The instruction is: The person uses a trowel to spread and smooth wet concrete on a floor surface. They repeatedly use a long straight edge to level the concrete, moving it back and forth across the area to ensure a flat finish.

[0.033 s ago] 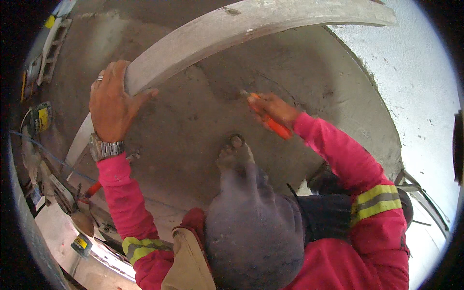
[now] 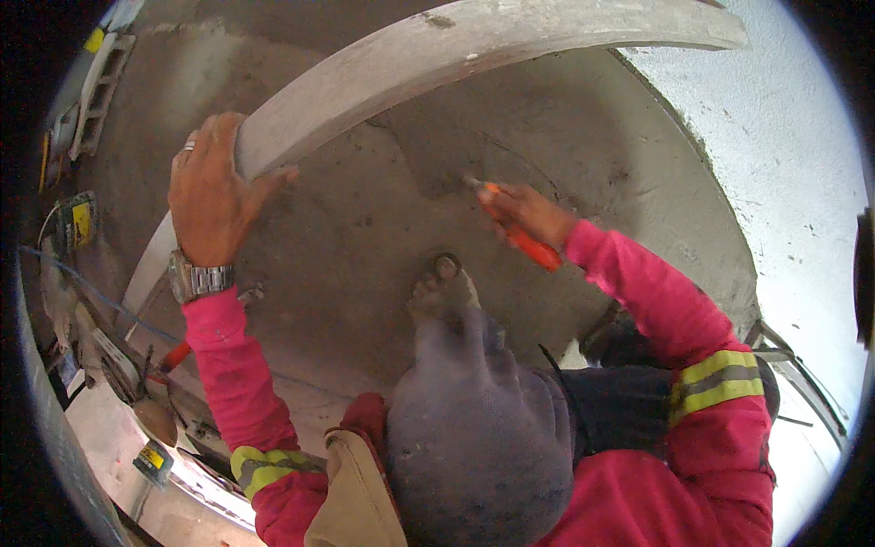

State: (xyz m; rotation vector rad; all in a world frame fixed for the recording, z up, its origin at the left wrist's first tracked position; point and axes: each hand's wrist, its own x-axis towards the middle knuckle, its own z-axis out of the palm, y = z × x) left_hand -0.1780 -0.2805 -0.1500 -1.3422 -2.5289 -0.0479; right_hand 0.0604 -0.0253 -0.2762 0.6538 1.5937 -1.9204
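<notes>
A long pale grey straightedge board [image 2: 383, 77] spans the scene from the left to the upper right, bent in the picture by the lens. My left hand [image 2: 214, 191], with a ring and a metal watch, is wrapped round its left part, thumb on the near side. My right hand [image 2: 533, 214] is closed round the red-orange handle [image 2: 536, 250] of a trowel. Its metal neck points up-left over the grey mortar surface [image 2: 346, 228]; the blade blends into the mortar and its outline is hard to make out. My bare foot [image 2: 442, 287] is below, between my hands.
A white wall [image 2: 784, 164] borders the mortar on the right. At the left lie a hollow block [image 2: 100, 96], a blue cord [image 2: 73, 273], a red-handled tool [image 2: 173, 357] and yellow-labelled items [image 2: 82, 223]. A metal frame [image 2: 793, 365] stands at the lower right.
My right hand has shifted slightly right and down with the trowel. My left hand and the straightedge board stay in place.
</notes>
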